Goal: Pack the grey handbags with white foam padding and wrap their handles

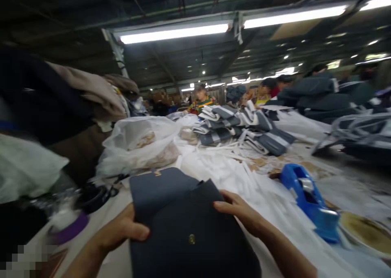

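A dark navy flap bag fills the lower middle of the view, close in front of me. A small round gold-coloured snap sits on its front, and another bit of gold metal shows at the top edge of its raised flap. My left hand grips the left edge, thumb on the front and fingers hidden behind. At the upper right edge, my right hand holds the bag between thumb and fingers, beside a raised corner of the material.
White cloth covers the table beyond the bag. A blue tape dispenser and a round bowl stand at right. Folded grey-and-white pieces are stacked further back. Left are a clear plastic bag and a purple-rimmed roll. Other people work in the distance.
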A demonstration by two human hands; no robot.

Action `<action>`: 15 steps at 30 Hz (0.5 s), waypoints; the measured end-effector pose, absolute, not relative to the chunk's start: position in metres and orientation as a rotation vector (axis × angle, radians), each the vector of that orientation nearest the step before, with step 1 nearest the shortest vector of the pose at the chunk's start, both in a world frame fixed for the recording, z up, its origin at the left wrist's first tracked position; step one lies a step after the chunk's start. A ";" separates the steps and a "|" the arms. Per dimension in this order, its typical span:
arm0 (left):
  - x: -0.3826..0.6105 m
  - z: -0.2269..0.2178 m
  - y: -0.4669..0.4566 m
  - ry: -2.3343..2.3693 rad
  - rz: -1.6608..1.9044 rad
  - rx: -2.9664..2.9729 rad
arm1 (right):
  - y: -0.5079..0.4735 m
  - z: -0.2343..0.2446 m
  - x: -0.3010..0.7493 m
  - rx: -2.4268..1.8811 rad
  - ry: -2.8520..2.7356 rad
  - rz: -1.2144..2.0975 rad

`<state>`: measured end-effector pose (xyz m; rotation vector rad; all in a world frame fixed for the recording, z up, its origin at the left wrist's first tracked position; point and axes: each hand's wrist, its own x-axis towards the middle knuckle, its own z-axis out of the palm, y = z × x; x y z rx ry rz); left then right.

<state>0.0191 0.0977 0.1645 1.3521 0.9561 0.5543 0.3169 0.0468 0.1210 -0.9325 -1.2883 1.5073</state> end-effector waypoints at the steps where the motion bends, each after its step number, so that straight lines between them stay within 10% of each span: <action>1: 0.012 0.169 0.094 0.934 0.550 1.339 | 0.045 0.122 0.320 -0.909 -1.307 1.540; 15: 0.017 0.182 0.095 0.685 0.423 1.447 | 0.090 0.132 0.314 -0.979 -1.047 1.782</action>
